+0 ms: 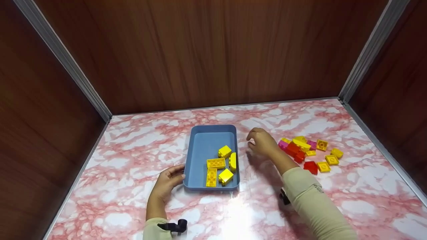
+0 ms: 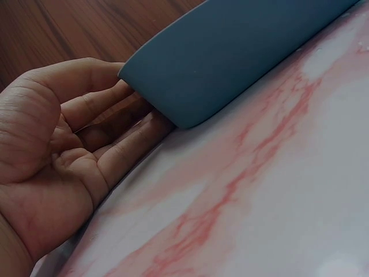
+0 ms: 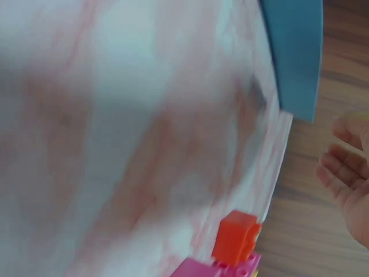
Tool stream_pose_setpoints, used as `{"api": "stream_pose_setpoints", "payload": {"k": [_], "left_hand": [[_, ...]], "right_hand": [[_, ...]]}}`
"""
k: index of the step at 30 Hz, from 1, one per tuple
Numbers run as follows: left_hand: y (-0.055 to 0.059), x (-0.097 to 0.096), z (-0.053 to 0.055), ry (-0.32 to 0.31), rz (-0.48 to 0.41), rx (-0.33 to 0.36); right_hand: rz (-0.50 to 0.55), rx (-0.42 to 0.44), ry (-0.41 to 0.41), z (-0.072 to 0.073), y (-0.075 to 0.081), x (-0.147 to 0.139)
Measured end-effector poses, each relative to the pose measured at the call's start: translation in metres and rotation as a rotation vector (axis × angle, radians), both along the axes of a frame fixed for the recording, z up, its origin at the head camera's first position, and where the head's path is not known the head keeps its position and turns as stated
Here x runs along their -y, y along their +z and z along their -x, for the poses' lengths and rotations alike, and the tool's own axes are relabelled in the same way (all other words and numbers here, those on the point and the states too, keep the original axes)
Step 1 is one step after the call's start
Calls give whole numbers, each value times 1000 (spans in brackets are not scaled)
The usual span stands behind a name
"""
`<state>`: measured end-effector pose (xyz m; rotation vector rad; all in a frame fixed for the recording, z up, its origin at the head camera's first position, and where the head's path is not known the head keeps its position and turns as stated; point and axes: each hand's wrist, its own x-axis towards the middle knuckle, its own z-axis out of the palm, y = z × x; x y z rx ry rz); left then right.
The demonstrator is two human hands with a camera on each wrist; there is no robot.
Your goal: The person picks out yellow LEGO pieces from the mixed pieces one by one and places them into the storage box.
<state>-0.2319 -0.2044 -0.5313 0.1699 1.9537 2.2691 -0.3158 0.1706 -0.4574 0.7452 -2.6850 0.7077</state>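
Observation:
A blue tray (image 1: 209,140) stands on the table with several yellow bricks (image 1: 216,163) lying in its near and right part. My left hand (image 1: 169,181) touches the tray's left side near the front corner; in the left wrist view its fingers (image 2: 130,150) reach against the tray's wall (image 2: 196,63). Between tray and brick pile, my right hand (image 1: 263,143) is raised above the table, fingers loosely bent, and no brick shows between them. The right wrist view shows only part of that hand (image 3: 349,179), cut by the frame's edge.
Right of my right forearm lies a loose pile of bricks: red ones (image 1: 293,149), a yellow curved one (image 1: 301,145), pink ones (image 1: 312,144) and several yellow ones (image 1: 323,166). Wooden panels (image 1: 213,56) with metal edging enclose the pink-and-white marbled table (image 1: 140,143) at the back and sides.

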Motion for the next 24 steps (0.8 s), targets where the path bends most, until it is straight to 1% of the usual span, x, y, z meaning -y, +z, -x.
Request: {"api": "stream_pose_setpoints", "payload": {"k": [3,8,13,15,17,21,24], "left_hand": [[0,0,0,4,-3,1],[-1,0,0,-1,-1,-7],[-1,-1,0,-6,-5,-11],[-2,0,0,-7,0,-9],[-2,0,0,-8,8,-8],[-1,0,0,-7,16,-13],[-1,0,1,-2,8,-15]], "right_hand": [[-10,-17,-19,2,-3,-10],[-50,5,-87,3,-5,-27],[-73,104,-227,2,-5,-44],[-99,131,-280,2,-5,-52],[-147,140,-320,3,-5,-58],[-234,171,-369,5,-6,-69],[-273,226,-382,6,-7,-74]]}}
